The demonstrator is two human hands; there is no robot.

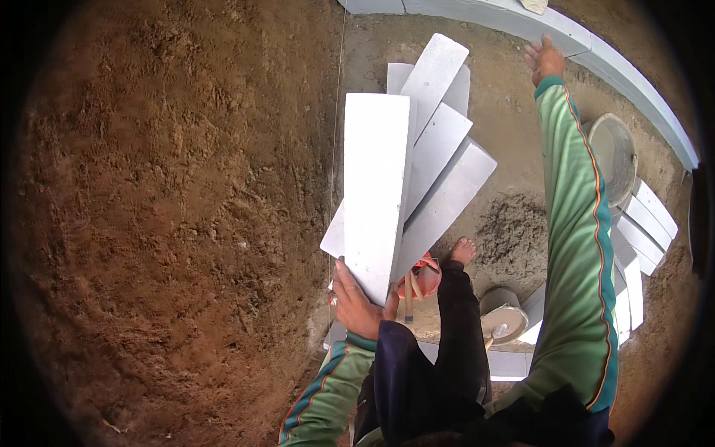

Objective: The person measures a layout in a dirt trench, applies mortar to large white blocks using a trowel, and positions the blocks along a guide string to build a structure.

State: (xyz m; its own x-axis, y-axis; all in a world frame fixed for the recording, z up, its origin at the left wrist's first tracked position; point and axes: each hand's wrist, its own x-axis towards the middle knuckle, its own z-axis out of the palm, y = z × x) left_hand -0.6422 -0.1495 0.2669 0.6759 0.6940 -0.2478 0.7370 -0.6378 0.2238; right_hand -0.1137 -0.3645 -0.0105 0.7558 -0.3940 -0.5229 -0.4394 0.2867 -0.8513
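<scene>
My left hand (359,302) grips the near end of a long white block (375,179), thumb on one side and fingers on the other. That block stands out above a fanned pile of similar blocks (450,197). At the far right my right arm is stretched out, and my right hand (545,59) is beside a curved row of white blocks (514,22). Its fingers are apart and nothing shows in them; whether they touch the row cannot be made out.
Brown soil (186,208) lies left of a taut string (337,127). On the right are a large bucket (631,160), more white blocks (629,287) and a smaller bucket (514,300). A red container (430,277) with wooden handles and a grey mortar patch (514,231) lie near my bare foot (463,251).
</scene>
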